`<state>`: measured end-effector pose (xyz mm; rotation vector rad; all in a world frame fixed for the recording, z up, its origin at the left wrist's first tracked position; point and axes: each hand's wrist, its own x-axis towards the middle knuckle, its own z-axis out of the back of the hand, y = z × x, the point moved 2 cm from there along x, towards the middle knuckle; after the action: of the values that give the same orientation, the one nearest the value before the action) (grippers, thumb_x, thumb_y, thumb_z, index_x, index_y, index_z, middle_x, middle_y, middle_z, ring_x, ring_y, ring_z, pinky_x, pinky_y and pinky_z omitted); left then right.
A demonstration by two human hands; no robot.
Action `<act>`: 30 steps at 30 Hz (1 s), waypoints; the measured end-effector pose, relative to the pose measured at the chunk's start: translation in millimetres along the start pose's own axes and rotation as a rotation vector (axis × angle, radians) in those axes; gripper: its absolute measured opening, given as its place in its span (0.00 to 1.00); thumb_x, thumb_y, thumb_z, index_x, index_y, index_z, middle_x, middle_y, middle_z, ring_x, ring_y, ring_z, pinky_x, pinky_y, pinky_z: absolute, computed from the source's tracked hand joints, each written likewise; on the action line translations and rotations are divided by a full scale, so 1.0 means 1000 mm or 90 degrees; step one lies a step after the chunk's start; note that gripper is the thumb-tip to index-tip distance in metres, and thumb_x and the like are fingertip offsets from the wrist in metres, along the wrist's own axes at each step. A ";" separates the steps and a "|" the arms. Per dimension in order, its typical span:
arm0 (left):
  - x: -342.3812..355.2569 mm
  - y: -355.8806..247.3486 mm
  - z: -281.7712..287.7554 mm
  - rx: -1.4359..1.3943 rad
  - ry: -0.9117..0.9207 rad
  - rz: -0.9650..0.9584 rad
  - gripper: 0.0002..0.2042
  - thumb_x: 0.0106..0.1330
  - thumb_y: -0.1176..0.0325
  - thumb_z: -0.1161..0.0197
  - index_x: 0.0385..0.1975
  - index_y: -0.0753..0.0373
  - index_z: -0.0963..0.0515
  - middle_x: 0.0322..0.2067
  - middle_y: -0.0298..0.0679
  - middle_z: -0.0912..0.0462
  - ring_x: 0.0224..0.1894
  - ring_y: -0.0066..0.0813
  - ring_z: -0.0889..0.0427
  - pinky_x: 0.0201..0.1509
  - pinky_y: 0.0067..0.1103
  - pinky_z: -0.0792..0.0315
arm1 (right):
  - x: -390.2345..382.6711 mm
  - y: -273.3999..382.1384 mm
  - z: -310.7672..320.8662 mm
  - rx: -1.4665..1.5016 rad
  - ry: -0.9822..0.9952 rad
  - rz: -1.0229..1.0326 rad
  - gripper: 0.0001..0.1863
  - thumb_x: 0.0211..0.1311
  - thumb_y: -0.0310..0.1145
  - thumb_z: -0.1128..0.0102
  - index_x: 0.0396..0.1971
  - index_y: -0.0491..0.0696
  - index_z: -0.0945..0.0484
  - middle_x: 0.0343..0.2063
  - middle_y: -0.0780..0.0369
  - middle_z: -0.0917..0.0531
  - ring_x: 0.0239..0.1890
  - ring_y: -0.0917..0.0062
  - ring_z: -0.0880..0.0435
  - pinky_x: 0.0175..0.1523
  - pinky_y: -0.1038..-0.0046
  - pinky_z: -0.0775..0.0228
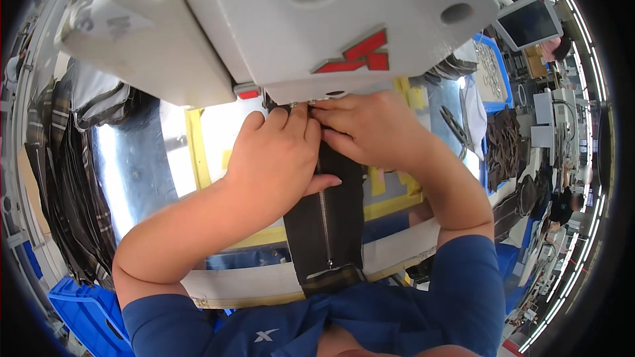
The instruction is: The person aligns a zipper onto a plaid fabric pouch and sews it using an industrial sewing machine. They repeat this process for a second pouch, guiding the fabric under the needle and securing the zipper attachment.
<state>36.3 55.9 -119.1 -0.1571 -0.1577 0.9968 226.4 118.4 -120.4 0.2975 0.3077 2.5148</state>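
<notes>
A white sewing machine [390, 0] with a red emblem fills the top. Under its needle area runs a long dark fabric piece [307, 238] with a metal zipper [325, 225] down its length toward my body. My left hand [278, 152] grips the fabric on the left, bent fingertips at the presser area, thumb across the zipper. My right hand [367, 125] is closed on the fabric just right of it, fingertips close beside the left hand's. The tips and the needle are partly hidden. Yellow tape [196, 145] marks the shiny work plate [132, 172] beneath.
Stacked dark and plaid garments [66, 185] lie left, above a blue bin [86, 311]. Right are scissors [456, 132], a blue tray [499, 66] of small pieces, dark fabric pieces [503, 152], and a monitor [529, 21]. Another person [563, 206] is at the far right.
</notes>
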 end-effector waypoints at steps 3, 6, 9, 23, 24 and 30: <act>0.000 0.000 0.002 0.016 0.001 0.005 0.38 0.51 0.35 0.23 0.46 0.68 0.17 0.52 0.45 0.16 0.48 0.38 0.17 0.50 0.31 0.28 | 0.001 0.003 -0.004 0.005 0.001 0.005 0.13 0.64 0.39 0.33 0.45 0.50 0.12 0.54 0.67 0.10 0.40 0.71 0.09 0.39 0.66 0.16; -0.001 0.003 0.003 0.029 -0.056 -0.007 0.35 0.49 0.36 0.22 0.43 0.65 0.16 0.40 0.39 0.16 0.43 0.33 0.18 0.45 0.28 0.29 | 0.001 0.004 -0.007 0.025 -0.014 -0.003 0.14 0.64 0.38 0.32 0.46 0.50 0.12 0.54 0.67 0.10 0.39 0.70 0.09 0.39 0.66 0.15; 0.001 0.003 0.002 0.003 -0.038 -0.007 0.38 0.50 0.36 0.22 0.47 0.68 0.17 0.46 0.44 0.16 0.47 0.37 0.17 0.49 0.30 0.27 | 0.000 0.001 -0.005 0.037 -0.013 -0.017 0.13 0.64 0.37 0.32 0.46 0.50 0.12 0.54 0.67 0.10 0.38 0.69 0.09 0.39 0.66 0.15; 0.000 -0.001 0.002 0.008 0.028 0.014 0.41 0.52 0.34 0.24 0.49 0.71 0.18 0.58 0.53 0.15 0.54 0.45 0.15 0.54 0.34 0.25 | -0.010 -0.001 -0.010 0.037 -0.034 -0.007 0.16 0.66 0.40 0.32 0.51 0.51 0.13 0.56 0.65 0.11 0.39 0.70 0.08 0.38 0.67 0.15; 0.000 -0.001 0.001 0.023 -0.008 0.004 0.39 0.50 0.36 0.23 0.47 0.69 0.17 0.53 0.49 0.15 0.51 0.41 0.16 0.51 0.32 0.26 | -0.010 0.001 -0.009 0.027 -0.027 -0.008 0.17 0.66 0.40 0.32 0.52 0.50 0.13 0.56 0.65 0.11 0.39 0.70 0.08 0.38 0.67 0.15; -0.001 -0.003 0.000 0.012 0.010 0.014 0.41 0.52 0.36 0.23 0.51 0.71 0.19 0.58 0.54 0.15 0.55 0.46 0.16 0.58 0.34 0.26 | -0.010 0.006 -0.006 0.010 -0.017 -0.012 0.19 0.68 0.41 0.33 0.54 0.49 0.13 0.58 0.65 0.12 0.42 0.73 0.08 0.40 0.68 0.15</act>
<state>38.0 53.4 -118.1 -0.1494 -0.1317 1.0185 229.6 106.7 -126.3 0.3337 0.3190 2.4886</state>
